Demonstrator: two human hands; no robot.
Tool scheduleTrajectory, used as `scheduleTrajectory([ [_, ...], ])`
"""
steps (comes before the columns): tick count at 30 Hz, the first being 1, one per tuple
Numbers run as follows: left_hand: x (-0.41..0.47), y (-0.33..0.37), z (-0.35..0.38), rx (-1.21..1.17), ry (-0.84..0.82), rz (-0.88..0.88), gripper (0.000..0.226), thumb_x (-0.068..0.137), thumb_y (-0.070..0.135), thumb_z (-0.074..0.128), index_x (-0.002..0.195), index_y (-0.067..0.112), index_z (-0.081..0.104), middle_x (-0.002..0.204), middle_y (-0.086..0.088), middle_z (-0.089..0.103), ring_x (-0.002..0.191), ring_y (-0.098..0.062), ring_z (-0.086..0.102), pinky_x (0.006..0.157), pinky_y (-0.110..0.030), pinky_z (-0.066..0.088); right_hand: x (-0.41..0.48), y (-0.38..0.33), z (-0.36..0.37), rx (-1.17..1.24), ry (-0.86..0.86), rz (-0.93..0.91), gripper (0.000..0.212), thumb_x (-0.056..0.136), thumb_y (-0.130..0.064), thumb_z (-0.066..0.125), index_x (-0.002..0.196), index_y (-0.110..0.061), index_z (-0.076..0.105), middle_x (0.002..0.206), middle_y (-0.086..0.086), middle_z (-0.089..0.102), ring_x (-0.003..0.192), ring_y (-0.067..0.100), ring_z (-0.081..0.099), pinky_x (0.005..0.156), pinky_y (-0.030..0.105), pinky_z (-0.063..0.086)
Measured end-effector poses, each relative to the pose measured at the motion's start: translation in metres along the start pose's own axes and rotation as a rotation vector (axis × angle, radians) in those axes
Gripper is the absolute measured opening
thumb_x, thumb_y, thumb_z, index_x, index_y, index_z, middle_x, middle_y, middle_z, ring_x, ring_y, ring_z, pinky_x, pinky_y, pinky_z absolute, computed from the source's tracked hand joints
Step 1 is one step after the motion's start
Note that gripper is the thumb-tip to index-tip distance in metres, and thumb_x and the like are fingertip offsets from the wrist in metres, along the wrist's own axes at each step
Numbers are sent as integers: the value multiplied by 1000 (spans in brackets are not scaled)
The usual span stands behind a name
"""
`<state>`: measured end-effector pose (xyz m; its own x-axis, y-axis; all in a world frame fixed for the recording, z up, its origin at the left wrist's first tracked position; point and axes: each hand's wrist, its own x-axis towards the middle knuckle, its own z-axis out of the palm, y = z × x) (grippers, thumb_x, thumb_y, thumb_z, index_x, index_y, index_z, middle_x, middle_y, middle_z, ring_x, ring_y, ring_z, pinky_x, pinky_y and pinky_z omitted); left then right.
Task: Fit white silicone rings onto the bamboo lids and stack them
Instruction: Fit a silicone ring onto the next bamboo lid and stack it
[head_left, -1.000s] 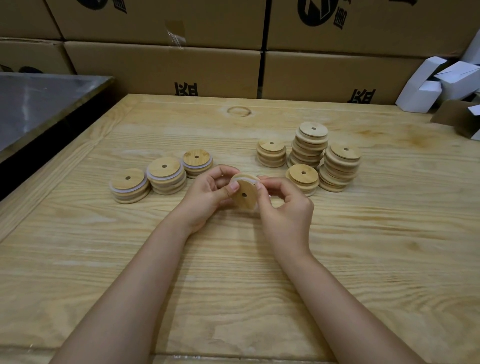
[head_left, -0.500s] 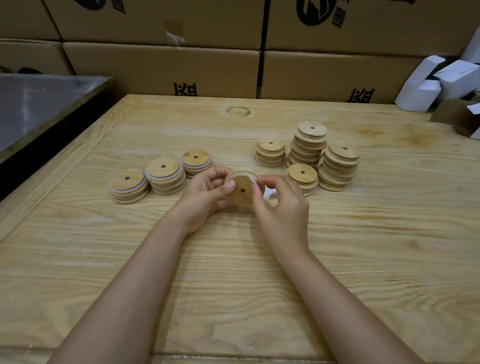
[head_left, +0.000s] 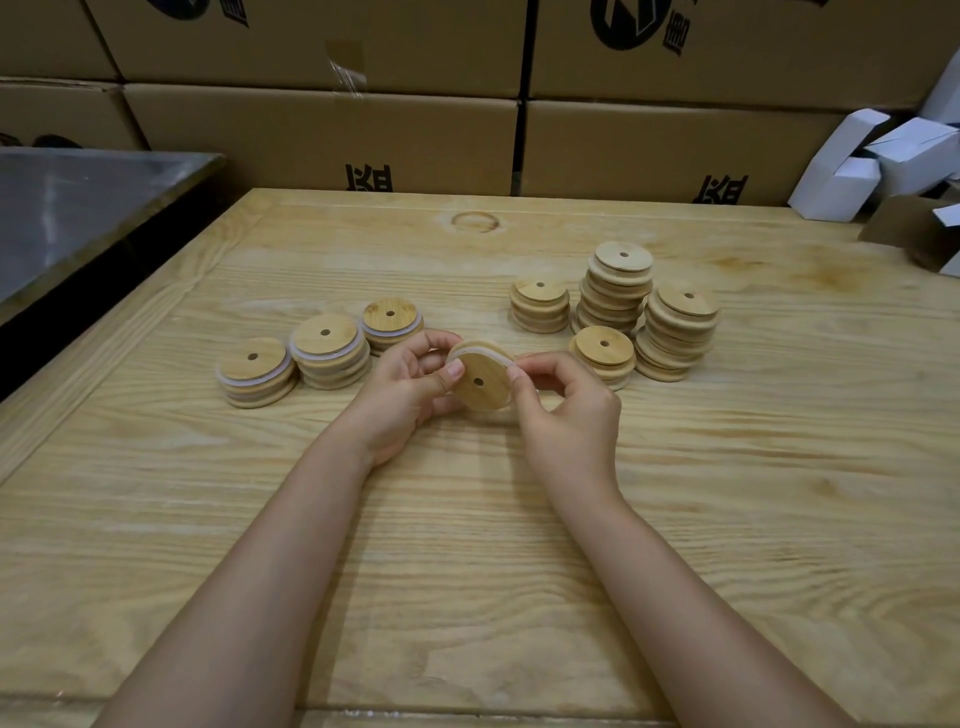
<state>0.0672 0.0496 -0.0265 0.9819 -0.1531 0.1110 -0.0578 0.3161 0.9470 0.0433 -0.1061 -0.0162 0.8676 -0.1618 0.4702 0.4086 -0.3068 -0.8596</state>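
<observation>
1. Metal, grey and dull, forms the surface (head_left: 78, 218) beyond the left edge of your wooden table (head_left: 467, 571).
2. Left of the table's middle, three short stacks of ringed lids stand close together in a row slanting toward the far edge: the left stack (head_left: 252, 358), the middle stack (head_left: 324, 332) and the far stack (head_left: 389, 313). White bands show between their lids.
3. Your left hand (head_left: 405, 395) grips the bamboo lid (head_left: 483, 387) by its left side, with the thumb on the near face and the fingers curled behind.
4. You hold that lid over the table's middle, tilted up with its holed face toward you. The white silicone ring (head_left: 485, 352) runs along its upper rim.
5. Your right hand (head_left: 566, 410) pinches the ring against the lid's right rim between thumb and forefinger, the other fingers curled.
6. Right of your hands, four stacks of plain lids cluster together: a short stack (head_left: 540, 291), a low stack (head_left: 605, 345) just beside your right hand, the tallest stack (head_left: 623, 257) behind it, and the right stack (head_left: 685, 301).
7. White cartons (head_left: 857, 166) lie at the far right corner, and brown cardboard boxes (head_left: 322, 135) line the far edge.
</observation>
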Motion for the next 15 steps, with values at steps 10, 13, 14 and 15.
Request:
scheduleTrajectory([
  [10,-2,6,-5,56,49,-5,25,78,13,65,103,8,65,85,-6,72,77,-16,69,60,-33,58,4,2,-4,-30,-73,-116,5,85,-7,66,85,-9,70,82,-1,68,81,12,62,75,31,49],
  [13,-2,7,-2,27,78,13,26,76,14,60,102,8,61,81,-3,73,75,-13,69,58,-31,57,2,2,-3,-17,-56,-97,3,83,-11,69,84,-12,68,81,-3,66,80,10,60,75,29,48],
  [14,-3,7,-1,16,84,15,26,76,13,60,101,8,60,80,-2,73,75,-13,69,58,-31,57,2,2,-2,-14,-56,-79,5,81,-11,71,82,-14,67,81,-4,65,81,9,59,75,28,48],
  [15,-3,7,-1,11,88,15,27,75,13,59,101,8,59,80,-2,73,75,-13,70,58,-31,57,2,2,-2,-11,-65,-54,8,80,-11,72,81,-16,65,81,-5,64,82,8,59,77,28,47],
])
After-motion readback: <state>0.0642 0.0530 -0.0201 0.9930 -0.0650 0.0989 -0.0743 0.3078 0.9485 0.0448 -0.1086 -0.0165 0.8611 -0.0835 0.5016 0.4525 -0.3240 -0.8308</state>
